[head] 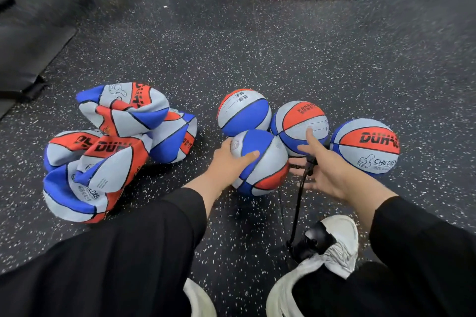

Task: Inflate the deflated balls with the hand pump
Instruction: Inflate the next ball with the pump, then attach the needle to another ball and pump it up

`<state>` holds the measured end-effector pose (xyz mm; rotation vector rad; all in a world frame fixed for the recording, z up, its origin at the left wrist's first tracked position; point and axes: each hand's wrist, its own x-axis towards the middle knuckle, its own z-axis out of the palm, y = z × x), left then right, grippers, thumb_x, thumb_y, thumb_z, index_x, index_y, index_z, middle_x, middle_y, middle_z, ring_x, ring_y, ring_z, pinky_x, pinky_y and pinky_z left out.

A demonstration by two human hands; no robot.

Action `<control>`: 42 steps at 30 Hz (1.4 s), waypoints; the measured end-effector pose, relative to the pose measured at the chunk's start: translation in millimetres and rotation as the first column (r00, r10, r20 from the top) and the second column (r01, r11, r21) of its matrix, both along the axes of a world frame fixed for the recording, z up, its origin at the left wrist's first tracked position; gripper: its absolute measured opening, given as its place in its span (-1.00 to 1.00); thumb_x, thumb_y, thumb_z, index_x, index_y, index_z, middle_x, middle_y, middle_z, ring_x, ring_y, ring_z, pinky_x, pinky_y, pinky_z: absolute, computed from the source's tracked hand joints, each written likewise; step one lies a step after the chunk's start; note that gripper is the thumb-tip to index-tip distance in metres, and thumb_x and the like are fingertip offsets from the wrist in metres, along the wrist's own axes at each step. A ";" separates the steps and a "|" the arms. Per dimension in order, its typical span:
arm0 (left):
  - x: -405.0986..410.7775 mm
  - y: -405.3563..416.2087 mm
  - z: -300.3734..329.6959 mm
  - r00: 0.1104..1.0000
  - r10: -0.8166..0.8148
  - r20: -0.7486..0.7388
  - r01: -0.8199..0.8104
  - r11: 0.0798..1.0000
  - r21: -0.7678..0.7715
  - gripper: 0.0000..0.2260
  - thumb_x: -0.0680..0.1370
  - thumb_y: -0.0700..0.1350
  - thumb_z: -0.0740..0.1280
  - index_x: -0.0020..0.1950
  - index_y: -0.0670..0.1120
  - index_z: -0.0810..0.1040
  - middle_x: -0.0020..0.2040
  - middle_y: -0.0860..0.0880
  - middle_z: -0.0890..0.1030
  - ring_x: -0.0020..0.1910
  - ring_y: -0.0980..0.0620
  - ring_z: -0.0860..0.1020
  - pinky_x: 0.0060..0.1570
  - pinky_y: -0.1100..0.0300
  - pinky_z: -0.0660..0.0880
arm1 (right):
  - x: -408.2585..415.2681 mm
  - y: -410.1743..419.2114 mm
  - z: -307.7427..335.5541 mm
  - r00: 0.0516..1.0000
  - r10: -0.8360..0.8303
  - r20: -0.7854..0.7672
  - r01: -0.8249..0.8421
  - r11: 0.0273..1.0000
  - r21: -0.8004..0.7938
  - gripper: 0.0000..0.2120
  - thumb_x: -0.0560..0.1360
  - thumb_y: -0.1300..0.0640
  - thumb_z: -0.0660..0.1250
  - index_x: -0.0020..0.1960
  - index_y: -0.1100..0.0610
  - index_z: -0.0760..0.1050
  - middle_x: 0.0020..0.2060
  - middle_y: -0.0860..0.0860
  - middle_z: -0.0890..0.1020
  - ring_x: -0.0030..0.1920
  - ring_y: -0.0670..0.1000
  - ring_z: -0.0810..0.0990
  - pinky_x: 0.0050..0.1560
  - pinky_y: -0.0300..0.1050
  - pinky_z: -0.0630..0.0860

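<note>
Lying mostly hidden beneath a white shoe (340, 239), the hand pump (313, 242) is only partly seen; its hose (298, 201) is threaded between the straight, spread fingers of the right hand (332, 172). The nearest inflated ball (265, 162) is clasped by the left hand (226, 165), whose fingers are concealed behind it. Deflated balls (110, 147) are heaped leftward; open floor (257, 46) is left beyond.

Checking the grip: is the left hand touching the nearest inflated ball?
Touching. Head view: the left hand grips the nearest ball, thumb lying on its blue panel.
</note>
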<state>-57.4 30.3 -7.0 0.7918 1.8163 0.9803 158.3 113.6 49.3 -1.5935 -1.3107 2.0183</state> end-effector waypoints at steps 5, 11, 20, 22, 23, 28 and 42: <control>0.9 8.8 -14.3 0.940 -0.228 -0.253 0.236 0.972 0.001 -0.14 0.43 0.20 0.52 0.62 0.21 0.14 0.53 0.03 0.31 0.53 -0.03 0.26 0.49 -0.17 0.31 | 2.0 12.8 -8.1 0.996 0.054 0.076 -0.058 0.997 0.051 -0.47 0.52 -0.43 0.16 0.30 -0.12 0.46 0.12 -0.07 0.69 0.19 0.03 0.62 0.29 0.25 0.46; 0.4 8.8 -13.5 0.869 -0.158 -0.468 0.190 0.982 0.020 -0.25 0.53 0.16 0.46 0.61 0.03 0.19 0.55 -0.02 0.24 0.50 -0.05 0.31 0.48 -0.05 0.30 | 7.2 33.8 -15.1 0.926 -0.035 0.375 -0.200 0.798 0.569 -0.49 0.60 -0.31 0.13 0.30 0.02 0.53 0.18 -0.05 0.63 0.17 0.02 0.59 0.09 -0.04 0.45; -5.7 7.5 -18.1 0.878 -0.104 -0.467 0.073 0.994 -0.084 -0.15 0.54 0.30 0.36 0.67 0.10 -0.03 0.64 -0.08 0.07 0.57 -0.18 0.19 0.47 -0.09 0.24 | -9.7 79.2 -23.1 0.657 0.270 0.704 -0.677 0.623 0.393 -0.33 0.66 -0.19 0.11 0.63 0.15 0.05 0.63 0.01 0.01 0.60 0.07 0.08 0.55 0.01 0.09; -10.9 9.8 -21.6 0.864 -0.169 -0.474 0.120 0.984 -0.132 -0.01 0.47 0.26 0.47 0.66 0.15 -0.14 0.64 -0.10 0.06 0.56 -0.22 0.23 0.46 -0.13 0.28 | -15.9 86.0 -21.8 0.632 0.276 0.724 -0.701 0.602 0.383 -0.32 0.66 -0.20 0.10 0.63 0.14 0.04 0.64 -0.01 -0.04 0.60 0.08 0.08 0.55 0.03 0.11; -13.6 13.3 -22.8 0.864 -0.158 -0.479 0.111 0.986 -0.126 0.00 0.47 0.22 0.49 0.66 0.15 -0.14 0.63 -0.12 0.10 0.53 -0.22 0.27 0.44 -0.13 0.31 | -19.5 89.0 -21.1 0.632 0.269 0.727 -0.702 0.596 0.390 -0.32 0.66 -0.20 0.11 0.63 0.14 0.04 0.63 -0.01 -0.01 0.59 0.08 0.10 0.54 0.02 0.13; -34.3 40.1 -10.6 0.844 0.092 -0.529 -0.098 0.995 0.017 -0.35 0.57 0.12 0.40 0.57 -0.03 0.21 0.49 -0.16 0.32 0.38 -0.21 0.41 0.30 -0.07 0.40 | -36.1 97.5 -18.1 0.625 0.244 0.742 -0.710 0.573 0.410 -0.35 0.66 -0.19 0.11 0.60 0.17 0.11 0.60 0.02 0.08 0.53 0.14 0.24 0.46 0.02 0.24; -61.7 66.7 -4.6 0.706 -0.133 -0.695 0.066 0.990 -0.123 -0.27 0.60 0.10 0.39 0.65 -0.03 0.09 0.59 -0.24 0.11 0.54 -0.29 0.18 0.45 -0.09 0.25 | -41.6 100.6 -11.0 0.650 0.202 0.732 -0.696 0.545 0.468 -0.41 0.67 -0.13 0.13 0.60 0.10 0.13 0.59 0.03 0.20 0.52 0.11 0.27 0.43 -0.02 0.25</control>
